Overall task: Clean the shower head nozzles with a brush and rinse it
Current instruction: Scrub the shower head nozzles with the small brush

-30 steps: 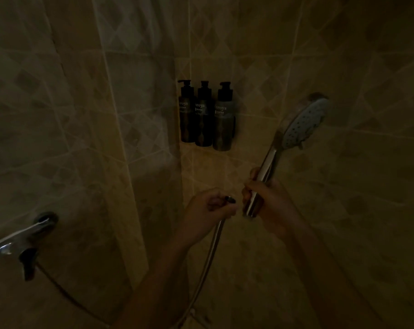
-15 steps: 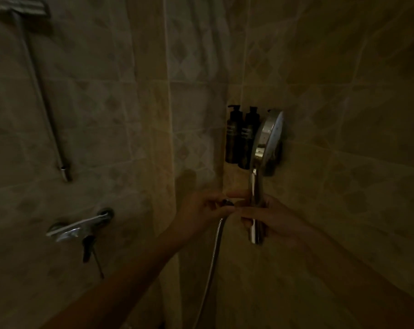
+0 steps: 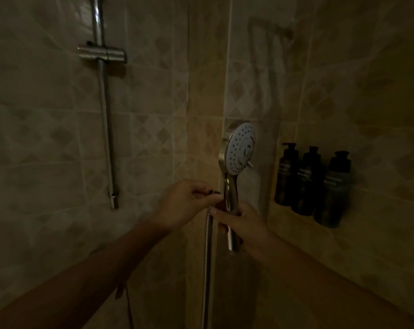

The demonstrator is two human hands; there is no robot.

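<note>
Chrome shower head (image 3: 240, 148) wrapped by right grip (image 3: 244, 224), left grip (image 3: 187, 200) pinching brush (image 3: 215, 191), bottles (image 3: 310, 184) nearby

The right hand (image 3: 242, 224) grips the upright shower head (image 3: 240, 148) by its handle, the left hand (image 3: 187, 203) pinches a small dark item (image 3: 214, 191) just beside it, and three dark pump bottles (image 3: 310, 184) stand at right.

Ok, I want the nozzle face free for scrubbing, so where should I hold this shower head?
Grip the shower head by its straight chrome handle, low down, from the lower right, as the right hand does: the round nozzle face sits on top facing you, and the hose hangs below.
</note>
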